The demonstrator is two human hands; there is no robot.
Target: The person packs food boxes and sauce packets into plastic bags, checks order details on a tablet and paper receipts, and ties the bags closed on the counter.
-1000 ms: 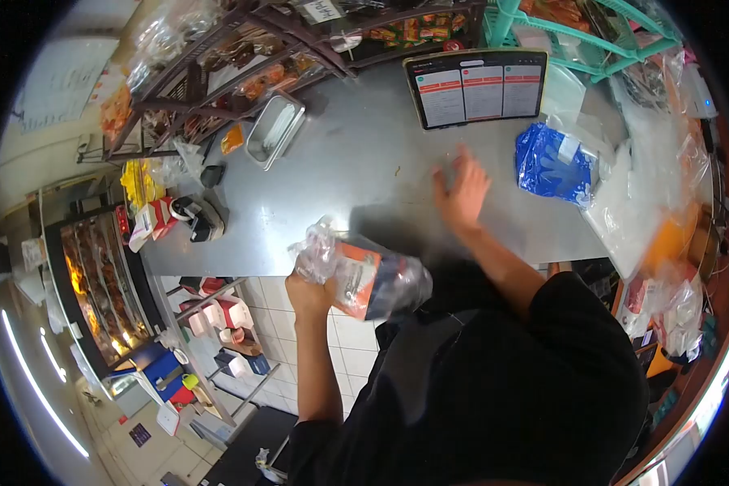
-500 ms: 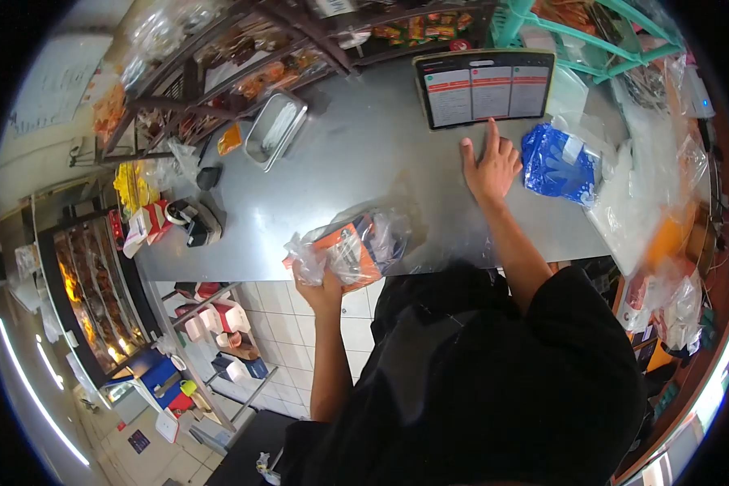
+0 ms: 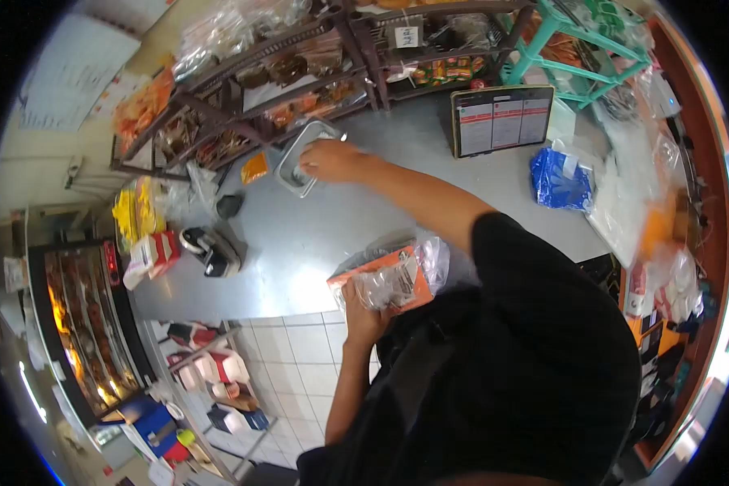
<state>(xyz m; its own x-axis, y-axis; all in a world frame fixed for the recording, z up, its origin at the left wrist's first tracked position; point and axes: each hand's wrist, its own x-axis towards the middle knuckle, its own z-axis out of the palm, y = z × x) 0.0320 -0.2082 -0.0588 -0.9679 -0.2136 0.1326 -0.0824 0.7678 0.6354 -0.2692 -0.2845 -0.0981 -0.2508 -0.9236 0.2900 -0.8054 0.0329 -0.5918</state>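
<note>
My left hand (image 3: pixel 366 316) is closed on the near-left side of an orange box (image 3: pixel 417 275) inside a clear plastic bag (image 3: pixel 434 255), at the front edge of the steel table. Across the table, my right hand (image 3: pixel 330 161) reaches into a small rectangular metal tray (image 3: pixel 292 179). Its fingers are bunched together over whitish contents, and whatever is between the fingertips is hidden. An orange packet (image 3: pixel 255 168) lies just left of the tray.
A tablet (image 3: pixel 502 121) stands at the back right, with a blue glove packet (image 3: pixel 560 179) in front of it. Brown racks (image 3: pixel 300 83) line the back. A black-and-white device (image 3: pixel 210 251) sits at left, and a lit glass-fronted oven (image 3: pixel 89 324) stands beyond the table's left end.
My right hand has left the tablet and swung left into the metal tray. My left hand still holds the bagged box, now more flatly tilted. The view has shifted.
</note>
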